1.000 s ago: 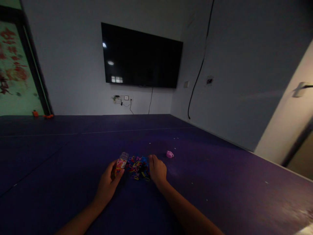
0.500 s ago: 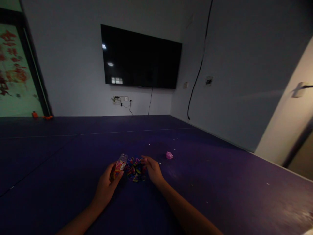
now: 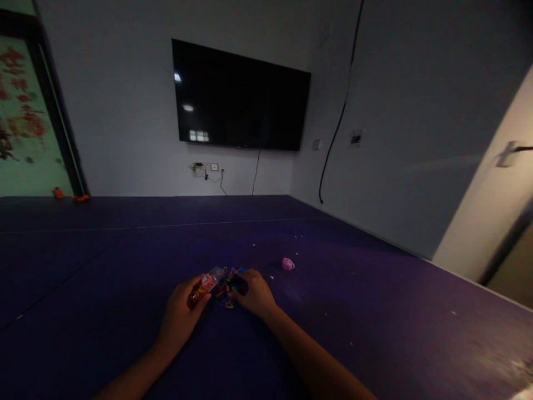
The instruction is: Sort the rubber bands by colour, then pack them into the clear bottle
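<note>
My left hand (image 3: 183, 305) is closed round a small clear plastic bottle (image 3: 205, 287), part filled with red, orange and yellow bits. The bottle tilts with its clear end toward a pile of small coloured rubber bands (image 3: 225, 288) on the purple floor. Over the right side of that pile, my right hand (image 3: 255, 293) curls thumb and fingers round some of the bands. Its fingertips are partly hidden among them. A pink cap (image 3: 287, 264) with a side loop lies on the floor beyond my right hand.
The purple floor (image 3: 125, 266) has a few white scraps on it. A large black television (image 3: 241, 97) hangs on the wall above sockets and cables. A black cable (image 3: 333, 139) hangs at the corner. Orange objects (image 3: 80, 198) lie by the glass door; another door stands at right.
My right hand has come down and left onto the pile, its fingers closing round rubber bands. The bottle in my left hand has tipped further toward the pile.
</note>
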